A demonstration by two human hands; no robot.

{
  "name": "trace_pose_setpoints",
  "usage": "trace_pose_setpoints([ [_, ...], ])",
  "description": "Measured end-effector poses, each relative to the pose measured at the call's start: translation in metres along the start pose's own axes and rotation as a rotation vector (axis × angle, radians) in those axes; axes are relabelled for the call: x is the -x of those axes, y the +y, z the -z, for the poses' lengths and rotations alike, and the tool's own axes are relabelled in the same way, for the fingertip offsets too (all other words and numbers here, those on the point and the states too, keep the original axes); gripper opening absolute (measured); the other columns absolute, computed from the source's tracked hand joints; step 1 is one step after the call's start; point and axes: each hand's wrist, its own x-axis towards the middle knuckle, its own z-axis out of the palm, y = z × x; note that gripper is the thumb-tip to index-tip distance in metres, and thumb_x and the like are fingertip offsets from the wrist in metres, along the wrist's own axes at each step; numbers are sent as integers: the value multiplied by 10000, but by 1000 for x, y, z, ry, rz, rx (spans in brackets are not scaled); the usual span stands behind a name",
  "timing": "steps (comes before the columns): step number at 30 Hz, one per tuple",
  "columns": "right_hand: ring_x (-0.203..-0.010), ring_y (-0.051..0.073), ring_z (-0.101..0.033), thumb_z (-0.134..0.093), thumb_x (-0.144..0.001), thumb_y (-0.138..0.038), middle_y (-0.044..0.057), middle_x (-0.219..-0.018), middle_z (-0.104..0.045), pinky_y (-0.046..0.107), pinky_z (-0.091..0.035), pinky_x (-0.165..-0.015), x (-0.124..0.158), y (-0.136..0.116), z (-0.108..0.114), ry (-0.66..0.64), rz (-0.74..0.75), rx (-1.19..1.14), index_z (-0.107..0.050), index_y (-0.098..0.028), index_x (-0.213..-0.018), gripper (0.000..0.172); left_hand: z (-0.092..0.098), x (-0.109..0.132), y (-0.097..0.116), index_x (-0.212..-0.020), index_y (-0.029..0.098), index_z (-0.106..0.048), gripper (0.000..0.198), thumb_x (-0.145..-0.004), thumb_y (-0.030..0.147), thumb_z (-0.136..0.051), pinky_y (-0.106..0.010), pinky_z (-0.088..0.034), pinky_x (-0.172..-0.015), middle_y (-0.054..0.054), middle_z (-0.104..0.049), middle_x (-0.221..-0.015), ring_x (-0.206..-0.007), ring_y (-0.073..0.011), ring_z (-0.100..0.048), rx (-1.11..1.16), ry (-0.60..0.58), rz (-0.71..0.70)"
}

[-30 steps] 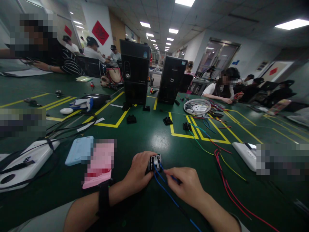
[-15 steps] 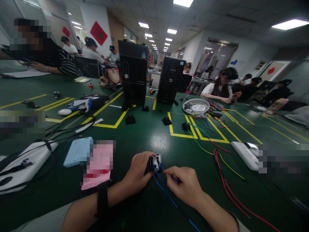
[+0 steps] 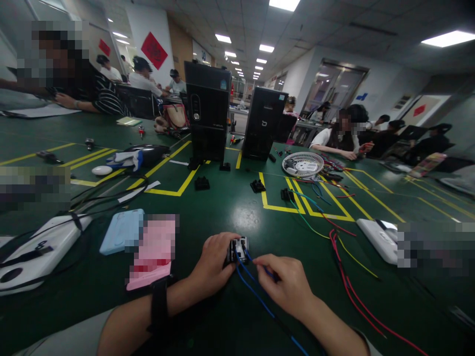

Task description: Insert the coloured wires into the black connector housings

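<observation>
On the green table in front of me, my left hand point(image 3: 217, 257) is closed around the left side of a small black-and-white terminal block point(image 3: 240, 248). Blue wires point(image 3: 256, 292) run out of its near side and trail down toward the bottom edge of the view. Just to the right, my right hand point(image 3: 284, 279) pinches one blue wire between thumb and fingertips, close to where it meets the block. How deep the wire ends sit inside the block is too small to tell.
Black blocks point(image 3: 202, 183) lie beyond my hands, before two black computer towers point(image 3: 208, 111). To the right are red wires point(image 3: 347, 282), a white basket point(image 3: 303, 164) and a white device point(image 3: 377, 241). A light-blue case point(image 3: 122, 231) and a pink pad point(image 3: 154, 252) lie left. Co-workers sit around.
The whole view has shifted very slightly. Both hands keep their hold on the terminal block and the blue wire, with hardly any movement.
</observation>
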Motion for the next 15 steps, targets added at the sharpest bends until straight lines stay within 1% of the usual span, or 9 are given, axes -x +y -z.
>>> trace_pose_setpoints([
  [3,-505,109,-556,-515,-855,-255,-24,-591,-619,219,-309,-531,-1,1,-1,-164,-163,80,-667,-219,-925,171,0,-1,0,-1189,232,-424,499,-722,105,-543,-461,-327,-961,-58,-545,-1166,-1097,-258,-483,4,6,15],
  [5,-523,116,-562,-497,-869,-277,-21,-597,-625,226,-281,-527,-2,0,-1,-265,-203,132,-665,-227,-831,179,0,-1,1,-1184,228,-430,501,-712,102,-541,-461,-329,-962,-59,-548,-1156,-1093,-260,-486,7,8,15],
  [7,-524,114,-554,-464,-890,-288,-16,-587,-618,233,-260,-525,-2,-2,0,-321,-198,159,-639,-215,-717,256,0,-1,1,-1180,228,-434,505,-704,98,-538,-462,-332,-960,-60,-549,-1150,-1090,-262,-488,9,9,14],
  [9,-515,105,-536,-428,-911,-297,-13,-572,-598,234,-253,-524,-2,-5,2,-319,-175,142,-613,-199,-672,317,0,-1,1,-1182,230,-435,510,-701,97,-537,-460,-337,-955,-60,-549,-1153,-1091,-263,-488,7,8,14],
  [13,-526,94,-526,-379,-938,-313,-8,-590,-592,228,-261,-539,-2,-6,6,-258,-138,83,-608,-185,-704,351,0,0,1,-1189,235,-433,516,-702,99,-533,-455,-340,-961,-57,-550,-1169,-1104,-260,-489,0,10,3],
  [15,-527,95,-526,-384,-937,-307,-10,-593,-596,234,-252,-539,-2,-4,6,-289,-137,110,-597,-188,-694,345,1,-1,2,-1186,233,-435,511,-702,102,-532,-455,-345,-960,-57,-553,-1166,-1100,-260,-494,0,10,-1],
])
